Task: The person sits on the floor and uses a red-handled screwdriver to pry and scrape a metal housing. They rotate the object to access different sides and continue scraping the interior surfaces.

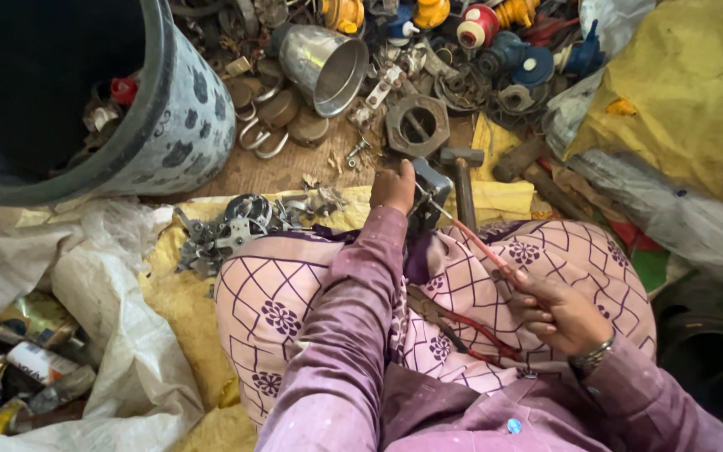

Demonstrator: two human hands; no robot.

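A big grey tub [169, 125] with dark blotches fills the upper left, its rim crowding the wooden floor [278, 172]; a yellow sack [679, 92] closes the upper right. Between them lies a thick heap of metal scrap [428, 75] (caps, rings, a shiny funnel), leaving only a narrow bare strip of floor ahead of the knees. A hammer [464, 180] lies just beyond the lap, handle pointing toward the person. White plastic sheeting [85, 276] spreads on the left. The left hand [393, 186] is curled tightly around a grey metal part [430, 194] at the knee's edge. The right hand [558, 311] has its grip pinched on a thin red-handled tool [483, 247], whose long axis slants up-left, tip meeting the metal part.
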